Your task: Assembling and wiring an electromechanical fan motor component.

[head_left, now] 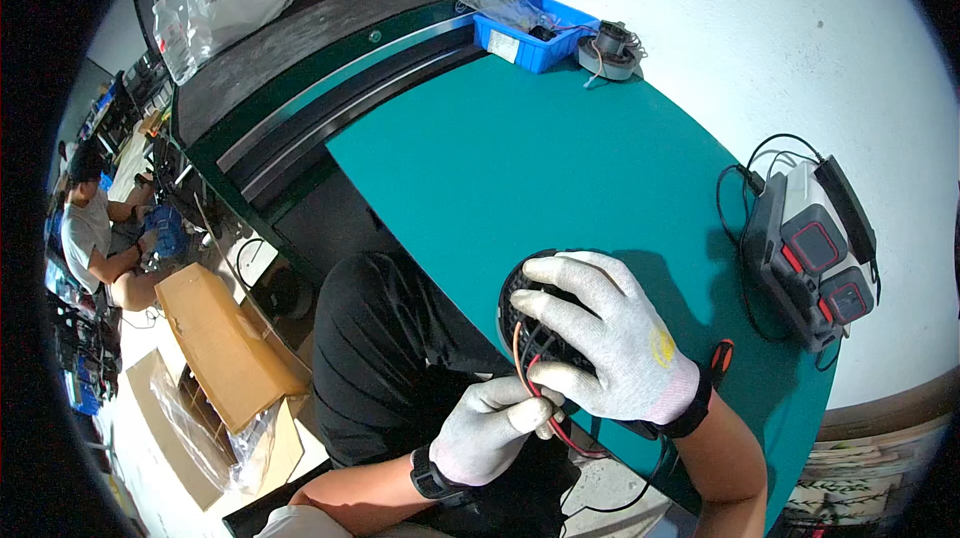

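Gloved hands (605, 333) (490, 430): 2 | round black part (546, 342): 1 | red-trimmed packs (812, 241): 2 | wires (517, 346): at least 2 — overlapping

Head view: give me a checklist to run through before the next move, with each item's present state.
1. Right hand gripping the black round part: ok, fingers spread over it.
2. Left hand holding the red wire: ok, at the fingertips.
3. Gloves on both hands: ok.
4. Wire attached to the part: cannot tell, fingers cover it.
5. Part resting on the green table: cannot tell, contact hidden.
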Available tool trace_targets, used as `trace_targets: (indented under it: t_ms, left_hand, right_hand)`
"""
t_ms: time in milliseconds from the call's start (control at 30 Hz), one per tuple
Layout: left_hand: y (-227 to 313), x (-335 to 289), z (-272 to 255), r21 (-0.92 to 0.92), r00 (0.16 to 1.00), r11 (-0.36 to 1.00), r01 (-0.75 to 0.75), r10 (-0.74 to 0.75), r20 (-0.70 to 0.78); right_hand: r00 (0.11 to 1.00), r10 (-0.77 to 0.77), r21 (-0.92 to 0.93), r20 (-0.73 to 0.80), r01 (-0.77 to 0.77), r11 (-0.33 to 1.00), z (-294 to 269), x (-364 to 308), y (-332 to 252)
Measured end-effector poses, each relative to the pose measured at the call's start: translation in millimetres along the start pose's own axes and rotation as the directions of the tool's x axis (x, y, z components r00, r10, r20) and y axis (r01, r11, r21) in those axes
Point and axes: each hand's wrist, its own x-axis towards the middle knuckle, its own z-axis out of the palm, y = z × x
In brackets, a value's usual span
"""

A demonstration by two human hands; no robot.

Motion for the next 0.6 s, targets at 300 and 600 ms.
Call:
trace_targets:
  t_ms: [300,600]
  left_hand:
    - [5,0,7,0.139,0.992,0.987,-0.078,0.090,-0.085]
    - [28,-17,28,0.374,0.948,0.926,-0.052,0.164,-0.274]
  right_hand:
    - [1.000,0.006,-0.005,-0.019,-0.006,1.000,4,0,2]
    - [0.998,-0.010,-0.001,-0.062,0.010,1.000,3,0,0]
